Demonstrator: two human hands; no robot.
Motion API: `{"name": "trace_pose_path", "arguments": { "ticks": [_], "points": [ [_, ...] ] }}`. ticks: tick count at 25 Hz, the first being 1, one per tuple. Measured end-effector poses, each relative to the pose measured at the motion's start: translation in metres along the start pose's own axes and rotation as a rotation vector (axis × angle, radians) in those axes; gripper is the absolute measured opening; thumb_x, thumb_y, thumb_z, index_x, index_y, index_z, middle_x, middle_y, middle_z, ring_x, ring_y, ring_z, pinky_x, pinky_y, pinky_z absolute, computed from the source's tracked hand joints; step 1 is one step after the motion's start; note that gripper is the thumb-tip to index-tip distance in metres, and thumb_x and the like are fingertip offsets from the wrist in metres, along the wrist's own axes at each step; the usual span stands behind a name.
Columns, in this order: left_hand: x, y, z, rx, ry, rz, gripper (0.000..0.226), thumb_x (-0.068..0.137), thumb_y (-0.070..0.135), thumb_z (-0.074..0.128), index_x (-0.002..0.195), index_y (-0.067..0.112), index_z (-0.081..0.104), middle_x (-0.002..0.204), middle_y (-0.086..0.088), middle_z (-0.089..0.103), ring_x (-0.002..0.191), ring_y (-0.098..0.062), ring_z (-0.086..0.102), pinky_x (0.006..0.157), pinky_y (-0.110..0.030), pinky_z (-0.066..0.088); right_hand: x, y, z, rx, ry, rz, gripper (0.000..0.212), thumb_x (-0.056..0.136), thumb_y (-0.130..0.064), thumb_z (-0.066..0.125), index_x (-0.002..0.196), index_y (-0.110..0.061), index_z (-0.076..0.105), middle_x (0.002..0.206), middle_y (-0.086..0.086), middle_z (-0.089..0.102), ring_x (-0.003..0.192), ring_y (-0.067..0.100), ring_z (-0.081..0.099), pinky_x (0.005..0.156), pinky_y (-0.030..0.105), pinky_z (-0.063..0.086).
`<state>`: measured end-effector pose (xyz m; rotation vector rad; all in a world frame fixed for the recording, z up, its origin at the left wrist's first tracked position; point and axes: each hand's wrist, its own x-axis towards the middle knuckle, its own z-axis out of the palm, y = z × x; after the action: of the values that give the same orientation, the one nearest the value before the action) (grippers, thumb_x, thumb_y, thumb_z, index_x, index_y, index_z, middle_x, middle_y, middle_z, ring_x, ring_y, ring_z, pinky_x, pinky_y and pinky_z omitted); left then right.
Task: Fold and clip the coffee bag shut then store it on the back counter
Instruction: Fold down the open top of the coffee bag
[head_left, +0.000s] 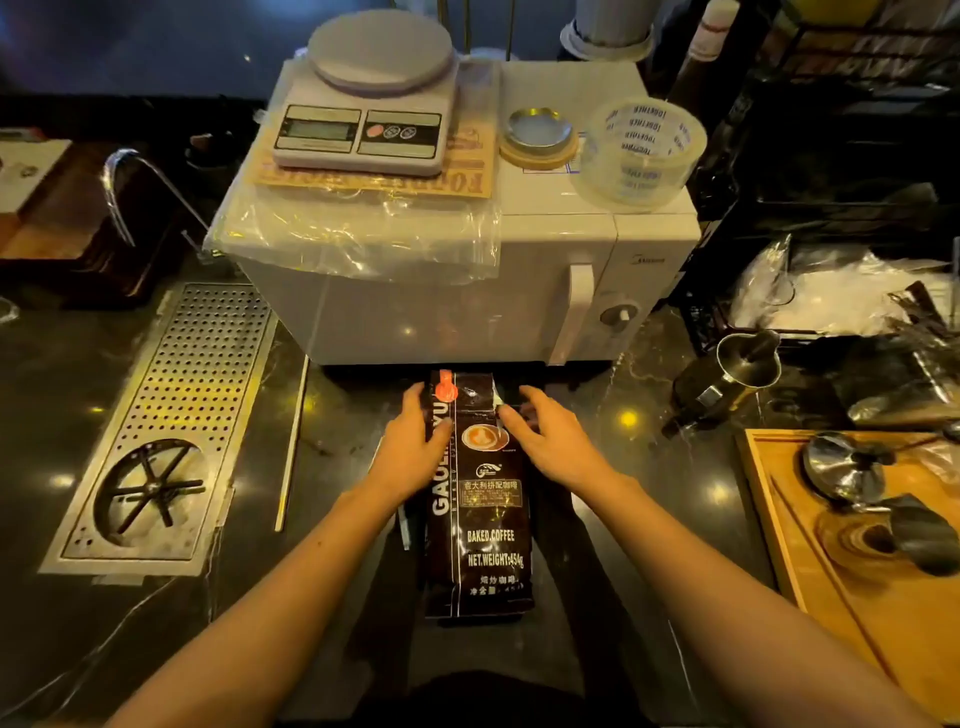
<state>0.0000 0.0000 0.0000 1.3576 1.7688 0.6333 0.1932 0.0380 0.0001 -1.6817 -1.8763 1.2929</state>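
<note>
A tall black coffee bag (480, 519) with white lettering lies flat on the dark counter, its top end pointing away from me toward the white appliance. My left hand (413, 447) rests on the bag's upper left edge, fingers wrapped over it. My right hand (550, 441) touches the upper right edge, fingers spread, thumb near the bag's torn silver corner. The top of the bag looks unfolded. No clip shows in view.
A white microwave-like appliance (519, 291) stands just behind the bag, carrying a kitchen scale (363, 114) and a tape roll (641, 148). A perforated metal drain tray (171, 421) lies left. A steel milk jug (727, 379) and a wooden tray (810, 545) with tampers sit right.
</note>
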Motion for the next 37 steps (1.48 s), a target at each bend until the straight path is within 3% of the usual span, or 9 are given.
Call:
{"name": "trace_pose_path", "arguments": {
  "ticks": [2, 6, 9, 14, 18, 23, 29, 33, 37],
  "points": [
    [0.006, 0.000, -0.002, -0.127, 0.037, -0.132, 0.060, 0.097, 0.025, 0.055, 0.148, 0.013, 0.025, 0.114, -0.001, 0.061, 0.093, -0.015, 0.063, 0.065, -0.015, 0.045, 0.002, -0.001, 0.005, 0.124, -0.018, 0.065, 0.060, 0.097, -0.040, 0.053, 0.145, -0.010, 0.037, 0.137, 0.011, 0.055, 0.117, 0.019, 0.058, 0.081, 0.009, 0.045],
    [0.009, -0.002, 0.003, -0.260, 0.035, -0.292, 0.034, 0.097, 0.022, 0.056, 0.129, 0.009, 0.050, 0.091, 0.000, 0.068, 0.075, -0.011, 0.066, 0.058, -0.021, 0.048, -0.002, 0.003, 0.017, 0.301, -0.001, 0.122, 0.045, 0.093, -0.028, 0.064, 0.133, -0.011, 0.050, 0.116, 0.003, 0.059, 0.096, 0.012, 0.063, 0.079, 0.021, 0.053],
    [0.006, 0.002, 0.003, -0.381, 0.047, -0.328, 0.018, 0.098, 0.016, 0.053, 0.115, 0.010, 0.057, 0.086, -0.001, 0.069, 0.071, -0.011, 0.068, 0.055, -0.019, 0.050, -0.001, 0.001, 0.018, 0.548, 0.016, 0.206, 0.026, 0.090, -0.009, 0.066, 0.115, -0.009, 0.058, 0.094, 0.001, 0.064, 0.080, 0.012, 0.066, 0.060, 0.014, 0.055],
    [-0.007, 0.006, 0.002, -0.506, 0.151, -0.301, 0.010, 0.095, 0.010, 0.058, 0.103, 0.011, 0.063, 0.086, -0.004, 0.071, 0.071, -0.013, 0.069, 0.054, -0.018, 0.052, -0.005, -0.002, 0.015, 0.605, 0.082, 0.241, 0.018, 0.091, -0.002, 0.063, 0.107, -0.010, 0.064, 0.086, 0.004, 0.069, 0.076, 0.011, 0.068, 0.053, 0.014, 0.051],
    [-0.022, 0.012, -0.003, -0.582, 0.183, -0.250, 0.014, 0.092, 0.011, 0.061, 0.090, 0.024, 0.064, 0.086, -0.004, 0.073, 0.075, -0.017, 0.071, 0.060, -0.025, 0.054, -0.022, -0.008, 0.007, 0.589, 0.102, 0.136, 0.017, 0.094, -0.004, 0.059, 0.103, -0.014, 0.068, 0.088, -0.001, 0.072, 0.075, 0.006, 0.070, 0.055, 0.013, 0.050],
    [-0.047, 0.020, -0.008, -0.629, 0.217, -0.152, 0.019, 0.090, 0.009, 0.063, 0.093, 0.026, 0.067, 0.087, -0.003, 0.075, 0.077, -0.014, 0.073, 0.063, -0.026, 0.056, -0.050, -0.017, 0.003, 0.652, 0.159, 0.056, 0.015, 0.093, -0.005, 0.061, 0.105, -0.010, 0.068, 0.086, -0.001, 0.074, 0.074, 0.004, 0.073, 0.058, 0.015, 0.052],
    [-0.071, 0.017, -0.013, -0.584, 0.243, -0.025, 0.024, 0.087, 0.003, 0.064, 0.095, 0.025, 0.071, 0.098, -0.004, 0.075, 0.098, -0.022, 0.071, 0.089, -0.043, 0.056, -0.081, -0.026, 0.000, 0.609, 0.238, -0.068, 0.024, 0.090, 0.003, 0.060, 0.095, -0.019, 0.068, 0.089, -0.002, 0.073, 0.078, 0.000, 0.071, 0.064, 0.016, 0.054],
    [-0.085, 0.023, -0.018, -0.578, 0.270, 0.067, 0.020, 0.087, 0.002, 0.065, 0.101, 0.014, 0.072, 0.097, -0.006, 0.074, 0.095, -0.016, 0.071, 0.083, -0.032, 0.057, -0.094, -0.034, -0.002, 0.628, 0.294, -0.144, 0.024, 0.089, 0.008, 0.059, 0.097, -0.014, 0.067, 0.088, -0.004, 0.072, 0.079, -0.003, 0.070, 0.067, 0.014, 0.054],
    [-0.091, 0.034, -0.027, -0.612, 0.289, 0.147, 0.023, 0.086, -0.001, 0.065, 0.093, 0.019, 0.072, 0.091, -0.001, 0.074, 0.085, -0.005, 0.071, 0.072, -0.017, 0.055, -0.093, -0.040, -0.003, 0.619, 0.340, -0.211, 0.021, 0.086, 0.004, 0.065, 0.096, -0.014, 0.069, 0.096, 0.007, 0.073, 0.089, 0.009, 0.071, 0.074, 0.019, 0.054]
  ]
}}
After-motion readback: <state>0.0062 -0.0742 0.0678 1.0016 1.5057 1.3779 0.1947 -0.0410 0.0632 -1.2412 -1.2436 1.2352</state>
